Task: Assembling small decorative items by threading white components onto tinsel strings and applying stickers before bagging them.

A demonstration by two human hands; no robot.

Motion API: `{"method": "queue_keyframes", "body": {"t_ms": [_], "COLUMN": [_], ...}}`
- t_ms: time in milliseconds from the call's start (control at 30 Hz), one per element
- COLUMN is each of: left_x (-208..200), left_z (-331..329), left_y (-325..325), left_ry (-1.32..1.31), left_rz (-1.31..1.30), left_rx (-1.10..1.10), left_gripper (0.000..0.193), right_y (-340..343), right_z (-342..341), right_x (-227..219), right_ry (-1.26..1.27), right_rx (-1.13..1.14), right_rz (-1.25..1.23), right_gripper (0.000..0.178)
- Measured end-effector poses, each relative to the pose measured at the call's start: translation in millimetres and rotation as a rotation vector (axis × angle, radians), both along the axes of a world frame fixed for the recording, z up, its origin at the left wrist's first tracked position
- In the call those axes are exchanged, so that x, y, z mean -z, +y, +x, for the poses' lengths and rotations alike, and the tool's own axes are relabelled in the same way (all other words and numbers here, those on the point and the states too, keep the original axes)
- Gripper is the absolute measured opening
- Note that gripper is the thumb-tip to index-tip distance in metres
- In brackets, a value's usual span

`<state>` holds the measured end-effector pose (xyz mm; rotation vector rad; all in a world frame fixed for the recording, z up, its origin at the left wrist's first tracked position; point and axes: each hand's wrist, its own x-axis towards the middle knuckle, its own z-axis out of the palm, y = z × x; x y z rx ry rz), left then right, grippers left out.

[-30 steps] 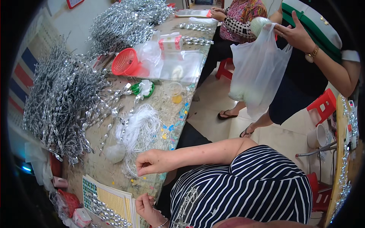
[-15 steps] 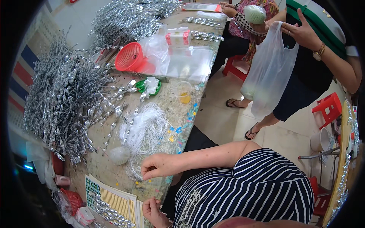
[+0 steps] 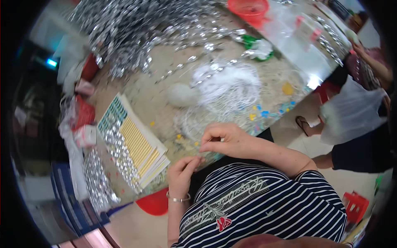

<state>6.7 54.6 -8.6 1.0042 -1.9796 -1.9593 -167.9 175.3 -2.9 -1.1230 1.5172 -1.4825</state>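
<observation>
I see left hand (image 3: pixel 180 177) and right hand (image 3: pixel 231 141) pinched, contents unclear; snagging could tangle white strands (image 3: pixel 235 89) at one o'clock.

Slanting from lower left to upper right, a long, worn beige counter (image 3: pixel 149 109) with a scuffed, speckled top. To its right, glossy cream floor tiles (image 3: pixel 304 148) with thin joint lines, and on them a slotted red plastic stool (image 3: pixel 359 206). At far left, a dim, dark area with one small, glowing cyan light (image 3: pixel 51 63); above that, a pale, blurred wall (image 3: pixel 60 22). Below the counter's near edge, a rounded red form (image 3: pixel 153 204), partly hidden, against more cream floor.
</observation>
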Motion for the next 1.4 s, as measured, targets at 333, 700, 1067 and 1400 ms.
{"method": "queue_keyframes", "body": {"t_ms": [333,700,1067,1400], "left_x": [2,21,32,41], "left_z": [1,36,48,54], "left_y": [-3,-3,-13,-15], "left_ry": [0.309,0.262,0.197,0.199], "left_rz": [0.169,0.258,0.303,0.343], "left_rx": [-0.017,-0.130,-0.071,-0.048], "left_gripper": [0.010,0.010,0.011,0.016], "right_y": [-28,-127,-157,-155], "right_z": [6,-58,-92,-40], "right_x": [-2,32,13,-6], "right_ry": [0.080,1.247,0.164,-0.648], "right_rx": [-0.094,0.287,0.243,-0.044], "right_rz": [-0.013,0.001,0.400,0.176], "right_gripper": [0.008,0.060,0.051,0.051]}}
